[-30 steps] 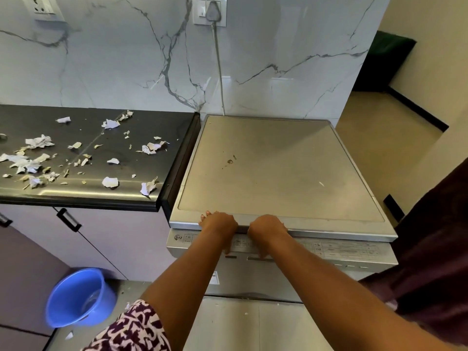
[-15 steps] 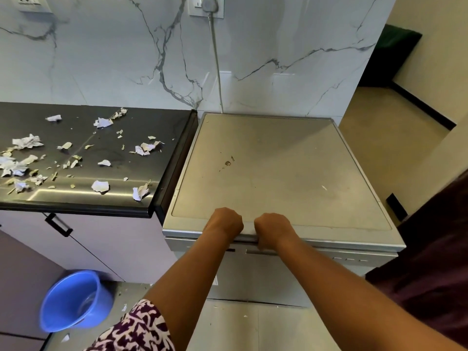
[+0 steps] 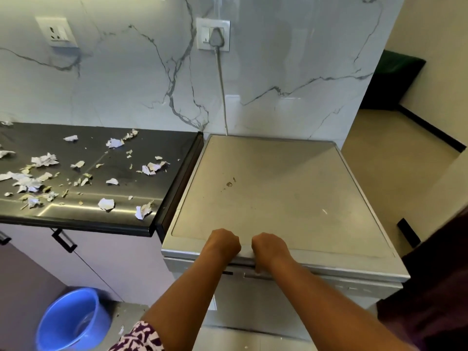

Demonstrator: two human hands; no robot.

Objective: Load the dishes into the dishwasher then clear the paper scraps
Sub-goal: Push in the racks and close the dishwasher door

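A grey dishwasher (image 3: 278, 186) stands to the right of a black countertop (image 3: 162, 145). My left hand (image 3: 222, 243) and my right hand (image 3: 269, 248) sit side by side at the middle of its front top edge. Their fingers are curled down over the top of the dishwasher door (image 3: 253, 300), which stands almost upright under the lid. Torn white paper scraps (image 3: 106, 203) lie scattered over the countertop. No dishes are in sight, and the inside of the dishwasher is hidden.
A blue plastic tub (image 3: 68, 323) holding a little water stands on the floor at lower left, below the cabinet door with a black handle (image 3: 63, 240). The dishwasher's power cord (image 3: 221, 84) runs up the marble wall to a socket. A few scraps lie on the floor.
The door's control panel showed tilted outward a second ago; now the door sits nearly flush under the lid. Both hands stayed on its top edge and moved back with it.
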